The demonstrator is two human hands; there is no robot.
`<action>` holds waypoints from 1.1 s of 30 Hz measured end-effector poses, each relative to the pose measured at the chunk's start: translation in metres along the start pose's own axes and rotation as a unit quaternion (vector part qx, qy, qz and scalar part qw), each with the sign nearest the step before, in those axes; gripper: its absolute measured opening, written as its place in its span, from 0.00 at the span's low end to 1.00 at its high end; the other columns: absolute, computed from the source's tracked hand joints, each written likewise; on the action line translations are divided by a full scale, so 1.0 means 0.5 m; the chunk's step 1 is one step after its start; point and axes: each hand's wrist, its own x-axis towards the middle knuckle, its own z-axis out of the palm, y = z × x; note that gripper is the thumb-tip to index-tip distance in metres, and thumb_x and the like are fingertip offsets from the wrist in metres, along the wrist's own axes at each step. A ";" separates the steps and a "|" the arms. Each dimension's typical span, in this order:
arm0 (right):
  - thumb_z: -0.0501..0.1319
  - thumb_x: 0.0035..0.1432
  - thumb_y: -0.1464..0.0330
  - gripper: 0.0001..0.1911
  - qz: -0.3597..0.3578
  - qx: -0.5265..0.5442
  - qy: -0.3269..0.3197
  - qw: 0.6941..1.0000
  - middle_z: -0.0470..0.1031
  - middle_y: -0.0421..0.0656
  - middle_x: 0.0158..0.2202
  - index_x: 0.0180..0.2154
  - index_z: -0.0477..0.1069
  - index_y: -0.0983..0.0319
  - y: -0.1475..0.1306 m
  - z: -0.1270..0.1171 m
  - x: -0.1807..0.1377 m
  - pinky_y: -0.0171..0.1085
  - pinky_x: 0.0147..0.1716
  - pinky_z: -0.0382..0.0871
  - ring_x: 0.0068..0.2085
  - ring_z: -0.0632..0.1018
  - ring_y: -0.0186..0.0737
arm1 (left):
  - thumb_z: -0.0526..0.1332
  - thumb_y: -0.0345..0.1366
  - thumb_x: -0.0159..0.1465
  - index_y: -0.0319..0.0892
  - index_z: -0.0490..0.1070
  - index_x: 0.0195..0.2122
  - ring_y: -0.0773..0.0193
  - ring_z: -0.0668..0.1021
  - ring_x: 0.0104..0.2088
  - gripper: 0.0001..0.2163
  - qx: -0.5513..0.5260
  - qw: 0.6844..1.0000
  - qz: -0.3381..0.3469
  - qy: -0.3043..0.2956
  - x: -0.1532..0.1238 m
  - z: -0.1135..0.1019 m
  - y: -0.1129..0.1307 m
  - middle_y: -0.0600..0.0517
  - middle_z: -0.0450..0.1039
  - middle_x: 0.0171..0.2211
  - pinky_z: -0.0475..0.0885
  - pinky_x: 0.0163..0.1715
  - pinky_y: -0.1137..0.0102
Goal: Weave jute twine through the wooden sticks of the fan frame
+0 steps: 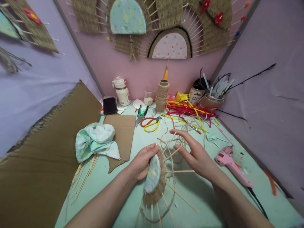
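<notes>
Pale mint green, the smooth tabletop (199,193) spreads beneath everything, with a tall brown corrugated cardboard panel (45,164), ragged along its top edge, standing at the left. The left hand (144,160) pinches the straight edge of the work near its far end, thumb on top and fingers tucked behind. The right hand (196,155) is held spread, thumb and index finger parted near the far sticks; whether it touches the twine, I cannot tell.

Between the hands, above the near middle of the table, is the half-round piece of blue-green patterned cloth and coarse brown twine (154,177). Its long axis runs away from the person, leaning slightly right at the far end; the flat side faces left, the curve right. The cloth centre looks soft and padded, the border ribbed.

A crumpled, floral pale-green cloth (96,141) lies to the left, partly over a flat brown cardboard sheet (127,129). A glossy pink glue gun (234,167) lies at the right, and an upright cone of rough beige twine (162,96) stands behind. Thin, straight pale wooden sticks (181,171) fan outward from the curve like rays.
</notes>
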 end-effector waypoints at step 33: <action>0.62 0.51 0.59 0.13 0.184 0.209 -0.018 0.960 0.74 0.43 0.27 0.31 0.75 0.63 0.023 0.020 -0.012 0.35 0.31 0.64 0.31 0.72 0.38 | 0.64 0.41 0.55 0.41 0.59 0.26 0.74 0.67 0.21 0.13 0.087 0.990 0.083 0.075 0.003 0.006 -0.008 0.58 0.64 0.21 0.62 0.22 0.77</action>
